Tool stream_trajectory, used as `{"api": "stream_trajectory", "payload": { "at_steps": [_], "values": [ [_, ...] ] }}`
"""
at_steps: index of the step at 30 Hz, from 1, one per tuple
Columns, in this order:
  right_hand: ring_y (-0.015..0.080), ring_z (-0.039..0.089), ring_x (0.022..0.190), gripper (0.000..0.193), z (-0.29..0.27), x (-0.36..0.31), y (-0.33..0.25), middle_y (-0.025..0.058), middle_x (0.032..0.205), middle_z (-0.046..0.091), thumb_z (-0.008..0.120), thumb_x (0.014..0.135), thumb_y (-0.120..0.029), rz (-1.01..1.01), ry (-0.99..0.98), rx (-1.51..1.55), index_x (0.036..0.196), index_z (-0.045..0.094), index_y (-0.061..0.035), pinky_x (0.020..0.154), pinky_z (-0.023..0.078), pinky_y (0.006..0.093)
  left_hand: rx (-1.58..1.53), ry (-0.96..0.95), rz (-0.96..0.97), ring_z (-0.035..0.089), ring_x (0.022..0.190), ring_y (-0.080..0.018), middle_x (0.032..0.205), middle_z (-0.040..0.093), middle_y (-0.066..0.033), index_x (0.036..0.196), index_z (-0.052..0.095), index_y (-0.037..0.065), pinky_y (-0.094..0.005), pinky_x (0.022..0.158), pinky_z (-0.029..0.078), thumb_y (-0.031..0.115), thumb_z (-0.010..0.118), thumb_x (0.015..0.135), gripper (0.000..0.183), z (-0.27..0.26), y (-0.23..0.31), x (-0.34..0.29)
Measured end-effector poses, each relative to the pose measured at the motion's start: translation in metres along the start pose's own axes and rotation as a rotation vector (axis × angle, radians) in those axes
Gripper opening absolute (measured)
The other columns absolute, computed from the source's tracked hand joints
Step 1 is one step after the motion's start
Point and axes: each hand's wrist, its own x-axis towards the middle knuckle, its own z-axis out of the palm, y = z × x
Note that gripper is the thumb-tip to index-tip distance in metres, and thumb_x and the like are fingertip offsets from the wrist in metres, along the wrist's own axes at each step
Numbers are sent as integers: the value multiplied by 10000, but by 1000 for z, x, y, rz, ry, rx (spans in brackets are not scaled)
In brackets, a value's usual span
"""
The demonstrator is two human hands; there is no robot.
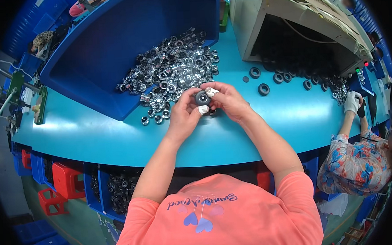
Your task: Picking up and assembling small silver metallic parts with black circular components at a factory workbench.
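I'm holding a small dark wheel up off the table, a pale centre facing my camera. I'm judging the step as joining or seating a part, two hands working on one piece; whether a clear hub is sitting inside, I cannot tell. The next move, I'm guessing, is calling for an even press and a quick check that the centre is sitting square.

Taking the wheel as my clock centre, I'm having the left hand pinch from eight o'clock, its white-wrapped tip touching the lower edge at six. The right hand is pinching from four o'clock, its wrapped tip pressing near one. The fingers behind the wheel are partly hiding.

Beyond, toward eleven, a heap of clear and silver hubs is spilling from a blue bin onto the turquoise table. Loose black rings are lying from two to three o'clock, and more are crowding a cream box at two. Well apart at three, a co-worker's gloved hand is showing.
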Motion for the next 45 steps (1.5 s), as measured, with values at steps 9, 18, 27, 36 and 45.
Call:
{"api": "stream_trajectory", "payload": {
  "at_steps": [9,18,27,36,45],
  "values": [
    [83,640,804,285,3,1,5,43,976,683,621,968,-88,-250,66,-294,1240,608,-5,669,534,234,493,126,278,615,828,-96,1046,643,-29,1244,571,31,-250,712,519,35,787,808,487,0,-4,-2],
    [94,642,828,265,8,-3,-8,42,1010,680,574,996,-86,-119,5,-139,1250,606,-18,695,534,236,455,146,235,626,842,-117,1014,657,-35,1226,587,37,-259,704,518,3,760,807,455,3,1,-2],
    [99,638,865,256,6,0,2,49,1067,667,575,1001,-121,-101,-25,43,1235,619,-26,712,542,245,392,119,267,635,901,-132,1078,640,-55,1275,559,37,-265,772,532,-1,731,841,468,2,1,-1],
    [117,666,811,321,6,-4,-7,73,979,685,590,879,-59,-103,-1,-159,1188,640,9,719,555,262,407,146,294,650,946,-156,1101,640,-70,1275,547,40,-295,820,542,-41,686,842,462,0,-10,-1],
    [118,672,812,290,3,-3,-6,60,953,704,582,876,-37,-1,-34,-77,1146,679,8,723,541,262,484,94,300,663,961,-276,1084,618,-107,1258,582,96,-374,813,558,-65,699,782,517,6,7,-3]
  ]
}}
